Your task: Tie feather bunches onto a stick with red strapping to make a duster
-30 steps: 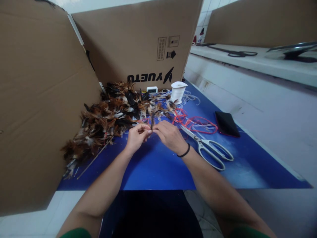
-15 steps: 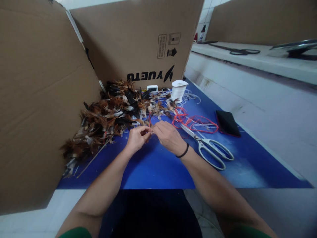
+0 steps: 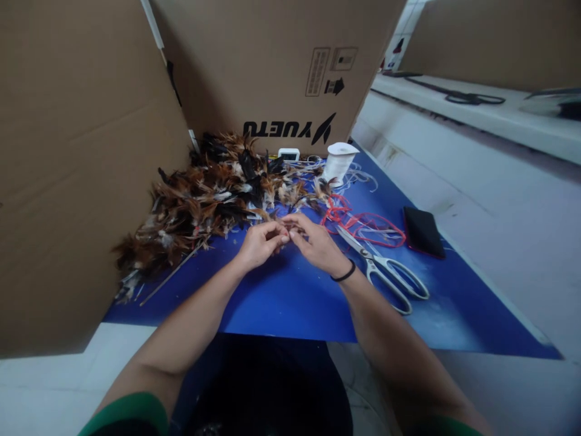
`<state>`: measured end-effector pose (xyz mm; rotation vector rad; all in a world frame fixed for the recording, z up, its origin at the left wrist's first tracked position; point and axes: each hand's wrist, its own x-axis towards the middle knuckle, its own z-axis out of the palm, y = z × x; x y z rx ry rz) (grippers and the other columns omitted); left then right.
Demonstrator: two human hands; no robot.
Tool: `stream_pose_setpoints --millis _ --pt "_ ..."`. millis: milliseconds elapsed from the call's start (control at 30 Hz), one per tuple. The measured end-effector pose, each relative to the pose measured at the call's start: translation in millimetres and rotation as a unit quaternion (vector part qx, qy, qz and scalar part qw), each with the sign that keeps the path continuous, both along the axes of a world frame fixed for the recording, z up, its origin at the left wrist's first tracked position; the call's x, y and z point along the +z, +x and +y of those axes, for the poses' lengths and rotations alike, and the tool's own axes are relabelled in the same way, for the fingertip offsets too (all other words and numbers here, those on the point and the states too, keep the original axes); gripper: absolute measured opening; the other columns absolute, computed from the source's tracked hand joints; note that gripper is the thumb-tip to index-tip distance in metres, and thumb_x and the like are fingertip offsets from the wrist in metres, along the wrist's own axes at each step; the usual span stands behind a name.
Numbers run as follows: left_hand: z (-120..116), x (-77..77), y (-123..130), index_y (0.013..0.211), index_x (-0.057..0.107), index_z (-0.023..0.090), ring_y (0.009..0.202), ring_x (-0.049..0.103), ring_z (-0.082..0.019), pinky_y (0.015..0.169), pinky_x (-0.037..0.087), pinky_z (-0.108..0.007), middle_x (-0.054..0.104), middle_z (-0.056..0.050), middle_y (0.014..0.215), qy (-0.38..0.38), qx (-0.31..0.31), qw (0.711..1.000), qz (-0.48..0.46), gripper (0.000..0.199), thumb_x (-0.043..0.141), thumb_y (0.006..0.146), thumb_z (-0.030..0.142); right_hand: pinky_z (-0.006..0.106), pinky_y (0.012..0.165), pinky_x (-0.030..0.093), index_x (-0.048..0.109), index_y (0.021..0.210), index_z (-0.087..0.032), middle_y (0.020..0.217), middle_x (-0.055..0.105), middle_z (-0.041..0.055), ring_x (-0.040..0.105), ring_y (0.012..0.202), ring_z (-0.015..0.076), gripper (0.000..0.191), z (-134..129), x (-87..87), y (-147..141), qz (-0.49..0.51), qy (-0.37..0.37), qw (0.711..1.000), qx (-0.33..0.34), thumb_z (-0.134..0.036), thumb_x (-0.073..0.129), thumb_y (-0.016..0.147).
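Note:
My left hand (image 3: 263, 245) and my right hand (image 3: 315, 242) meet above the blue table, fingertips almost touching. Thumb and fingers of each are pinched together on something thin and small, mostly hidden; a bit of red and brownish wisps show between them. A black band circles my right wrist. Just beyond my fingers lies a heap of brown, black and white feathers (image 3: 204, 203). To the right of my right hand are a tangle of red ribbon (image 3: 338, 209) and open-bladed scissors (image 3: 379, 263) with pale handles.
A white spool (image 3: 338, 166) stands at the back, with pale strands beside it. A dark phone-like slab (image 3: 424, 232) lies at right. Cardboard walls (image 3: 272, 66) border the back and left. A small white device (image 3: 288, 154) sits behind the feathers. A thin stick (image 3: 170, 278) lies left.
The view has shifted slightly. My right hand's fingers have opened out a little from their bunched pose and turned, still meeting my left fingertips. The red strand upright above my hands no longer shows.

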<state>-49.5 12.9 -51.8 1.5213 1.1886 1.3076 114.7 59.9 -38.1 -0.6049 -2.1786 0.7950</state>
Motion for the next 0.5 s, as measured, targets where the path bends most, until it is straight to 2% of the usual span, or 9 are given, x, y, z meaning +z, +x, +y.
stream_pose_setpoints --millis 133,333,500 --pt "0.0 -0.5 -0.3 0.077 0.059 0.016 0.046 0.050 -0.006 0.045 0.039 -0.017 0.054 0.004 0.056 0.004 -0.004 1.000 -0.010 0.014 0.064 0.079 0.029 0.030 0.078 0.052 0.057 0.113 -0.021 0.101 0.066 0.0044 0.063 0.088 0.0147 0.030 2.3 -4.0 0.1 -0.001 0.039 0.999 0.001 -0.010 0.047 0.087" --pt "0.0 0.3 -0.2 0.078 0.057 0.016 0.045 0.050 -0.006 0.042 0.038 -0.017 0.054 0.004 0.056 0.004 -0.007 0.999 -0.042 0.020 0.064 0.080 0.034 0.030 0.072 0.048 0.064 0.101 -0.019 0.087 0.063 0.0045 0.059 0.079 0.0156 0.018 0.1 1.4 0.2 -0.016 0.112 0.993 -0.045 -0.019 0.048 0.092" --pt "0.2 -0.4 1.4 0.079 0.056 0.017 0.047 0.051 -0.007 0.043 0.040 -0.019 0.057 0.003 0.060 0.008 -0.012 0.998 -0.061 0.021 0.063 0.080 0.036 0.027 0.068 0.045 0.065 0.089 -0.018 0.077 0.058 0.0029 0.055 0.072 0.0143 0.018 -4.5 5.3 -0.2 -0.022 0.133 0.989 -0.063 -0.018 0.048 0.092"
